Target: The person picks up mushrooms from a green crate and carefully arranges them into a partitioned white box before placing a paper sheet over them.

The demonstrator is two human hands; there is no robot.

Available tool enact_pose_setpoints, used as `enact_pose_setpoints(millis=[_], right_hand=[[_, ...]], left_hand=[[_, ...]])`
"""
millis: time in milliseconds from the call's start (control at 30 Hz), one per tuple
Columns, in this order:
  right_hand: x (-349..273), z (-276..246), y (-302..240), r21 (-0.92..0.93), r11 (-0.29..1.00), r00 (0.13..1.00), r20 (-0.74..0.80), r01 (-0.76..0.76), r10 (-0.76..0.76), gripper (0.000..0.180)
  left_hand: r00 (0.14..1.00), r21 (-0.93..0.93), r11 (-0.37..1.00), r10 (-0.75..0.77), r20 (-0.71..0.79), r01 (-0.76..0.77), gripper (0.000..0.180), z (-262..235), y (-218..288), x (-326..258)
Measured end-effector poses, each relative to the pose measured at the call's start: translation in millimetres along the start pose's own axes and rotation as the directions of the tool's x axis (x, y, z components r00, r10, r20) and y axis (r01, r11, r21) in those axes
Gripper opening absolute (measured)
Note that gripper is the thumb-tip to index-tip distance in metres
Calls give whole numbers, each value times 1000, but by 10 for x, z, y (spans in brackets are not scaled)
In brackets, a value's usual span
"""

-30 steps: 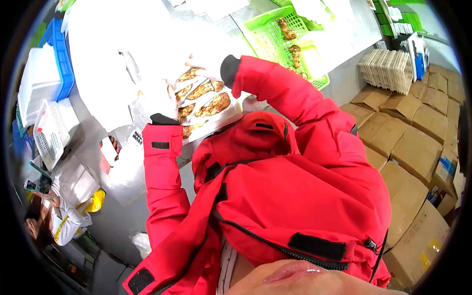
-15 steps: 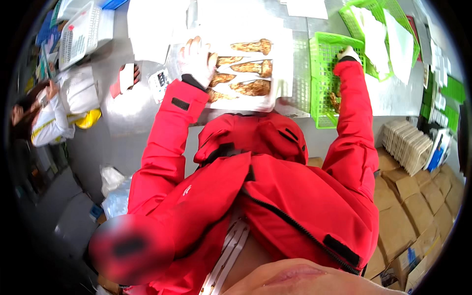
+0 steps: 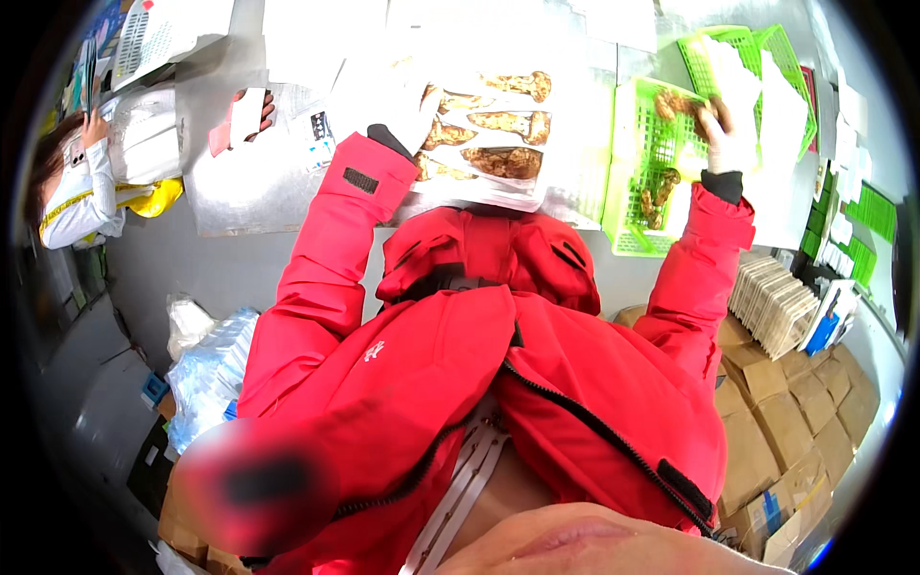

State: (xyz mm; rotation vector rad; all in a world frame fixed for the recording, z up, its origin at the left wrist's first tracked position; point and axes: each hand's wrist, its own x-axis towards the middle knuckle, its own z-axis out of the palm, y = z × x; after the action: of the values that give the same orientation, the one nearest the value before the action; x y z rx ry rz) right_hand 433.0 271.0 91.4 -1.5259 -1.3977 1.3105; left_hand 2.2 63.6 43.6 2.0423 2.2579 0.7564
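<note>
In the head view, a brown mushroom [image 3: 674,103] is being gripped by the right hand [image 3: 724,140] at the far end of the green basket [image 3: 623,182], by which loose mushrooms [image 3: 659,198] are being held nearer the body. On the desk [image 3: 235,206], laid-out mushrooms [image 3: 505,162] are being carried by a white tray [image 3: 498,198]. The left hand [image 3: 404,113] is being held at its left side; its grip cannot be told in the glare.
</note>
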Motion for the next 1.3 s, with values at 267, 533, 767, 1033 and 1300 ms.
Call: enact_pose_setpoints(millis=[267, 533, 767, 1033, 1300], right_hand=[[-5, 2024, -484, 401, 891, 777, 622, -213, -94, 45], [-203, 1832, -624, 212, 950, 622, 783, -229, -25, 58], [-208, 2118, -622, 272, 948, 568, 812, -165, -135, 55], [-201, 2013, -545, -22, 996, 836, 546, 88, -62, 45], [-582, 2589, -556, 88, 952, 768, 571, 292, -289, 62]], left_hand=[[999, -29, 999, 39, -21, -39, 23, -110, 92, 165], [998, -445, 895, 56, 18, -42, 55, -452, 559, 482], [855, -838, 167, -103, 508, 519, 41, -451, 661, 623], [790, -776, -361, -145, 595, 518, 38, -210, 196, 529], [971, -489, 858, 43, -233, -156, 29, 40, 212, 277]])
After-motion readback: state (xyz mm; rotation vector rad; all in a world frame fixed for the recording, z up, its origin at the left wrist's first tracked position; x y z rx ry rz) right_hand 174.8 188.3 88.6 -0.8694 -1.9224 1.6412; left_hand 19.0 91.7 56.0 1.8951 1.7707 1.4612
